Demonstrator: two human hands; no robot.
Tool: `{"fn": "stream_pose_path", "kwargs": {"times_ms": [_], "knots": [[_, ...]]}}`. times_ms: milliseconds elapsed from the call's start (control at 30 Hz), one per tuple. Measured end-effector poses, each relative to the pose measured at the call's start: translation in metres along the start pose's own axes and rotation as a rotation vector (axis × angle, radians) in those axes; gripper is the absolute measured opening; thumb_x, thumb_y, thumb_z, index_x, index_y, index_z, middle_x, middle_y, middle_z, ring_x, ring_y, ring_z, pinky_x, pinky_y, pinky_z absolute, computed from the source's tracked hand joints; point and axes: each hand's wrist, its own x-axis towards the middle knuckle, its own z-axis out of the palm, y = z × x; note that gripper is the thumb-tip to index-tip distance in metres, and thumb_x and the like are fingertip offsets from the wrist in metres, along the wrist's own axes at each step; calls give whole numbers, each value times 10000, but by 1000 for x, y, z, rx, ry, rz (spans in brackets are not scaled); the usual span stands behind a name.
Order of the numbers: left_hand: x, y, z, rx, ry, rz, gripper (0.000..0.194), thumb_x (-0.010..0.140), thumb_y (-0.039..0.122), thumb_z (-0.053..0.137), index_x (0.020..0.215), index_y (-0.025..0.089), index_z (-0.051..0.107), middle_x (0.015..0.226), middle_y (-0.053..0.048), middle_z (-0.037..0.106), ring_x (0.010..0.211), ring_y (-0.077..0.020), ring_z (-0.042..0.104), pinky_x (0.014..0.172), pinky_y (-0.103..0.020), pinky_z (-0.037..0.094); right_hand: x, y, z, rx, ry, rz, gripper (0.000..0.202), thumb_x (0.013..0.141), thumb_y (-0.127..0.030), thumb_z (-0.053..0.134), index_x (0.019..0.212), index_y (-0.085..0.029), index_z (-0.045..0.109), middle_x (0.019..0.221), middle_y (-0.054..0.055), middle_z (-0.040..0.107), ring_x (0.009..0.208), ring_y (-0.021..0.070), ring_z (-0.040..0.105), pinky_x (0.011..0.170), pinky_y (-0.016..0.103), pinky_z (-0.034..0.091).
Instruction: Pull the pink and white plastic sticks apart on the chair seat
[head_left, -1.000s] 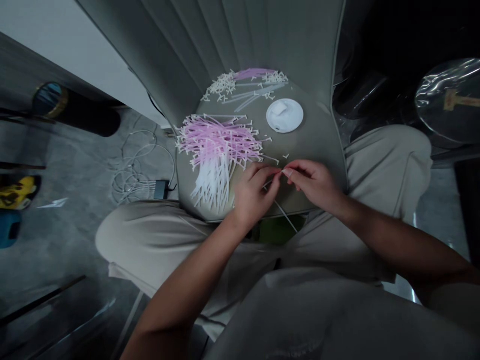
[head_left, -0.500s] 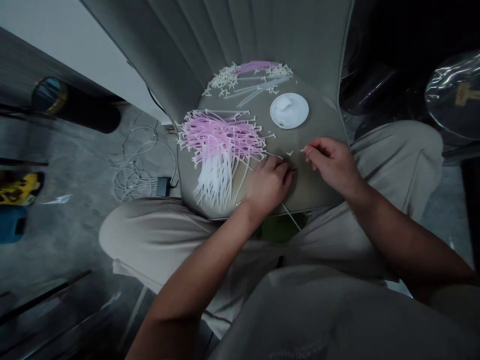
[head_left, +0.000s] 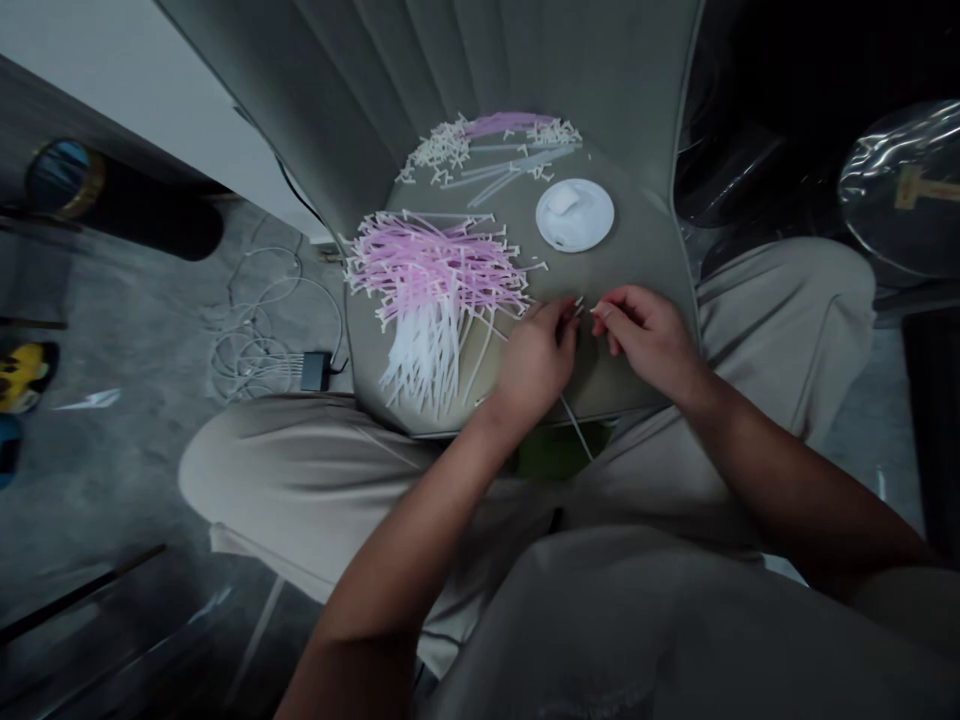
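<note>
Over the front of a grey padded chair seat (head_left: 637, 230), my left hand (head_left: 538, 350) pinches a small white connector, and a thin white tube (head_left: 576, 428) hangs below it. Facing it just to the right, my right hand (head_left: 646, 335) pinches a tiny white piece at its fingertips; the two pieces are close but apart. Left of my hands lies a heap of pink tubes (head_left: 442, 265) with white ends, and white tubes (head_left: 431, 350) fan out below it. Behind my hands stands a white round dish (head_left: 575, 232) holding something white.
Farther back on the seat are small white connectors (head_left: 442, 145), a pink bundle (head_left: 506, 122) and clear tubes (head_left: 510, 172). Coiled cables with a black box (head_left: 316, 371) lie on the floor at left. A dark cylinder (head_left: 157, 210) lies beyond them.
My left hand has risen slightly and now shows a white connector at its fingertips. My right hand has moved left, closer to it. The small piece lying between the hands no longer shows on the seat.
</note>
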Motion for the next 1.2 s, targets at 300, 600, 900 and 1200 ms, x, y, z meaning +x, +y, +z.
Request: {"fn": "stream_pose_path", "kwargs": {"times_ms": [300,600,900,1200], "knots": [[-5,-2,17,-103,197,-34,197,974,275,497,1005,166,658,924,-52,711,877,-146,654,796,-272,497,6,7,-4,-63,15,-65,174,918,-348,567,872,-189,621,695,-26,616,542,75,504,494,207,389],[-8,-4,15,-117,156,89,151,974,273,512,979,181,631,871,-24,681,841,-123,632,771,-247,472,10,5,-2,-74,-50,-115,144,923,-308,567,874,-189,631,714,-23,626,626,91,561,602,238,447],[-8,-9,16,-117,140,107,108,961,234,533,979,183,626,840,-12,653,794,-114,602,737,-238,457,9,3,-6,-58,-94,-76,165,929,-334,573,883,-192,642,721,-22,638,627,91,563,620,242,462],[-8,-7,13,-102,121,86,130,982,268,503,969,200,612,846,-18,662,804,-125,618,731,-260,469,7,-2,-6,-84,-100,1,189,923,-375,568,872,-210,646,724,-6,637,650,120,570,616,265,455]]}}
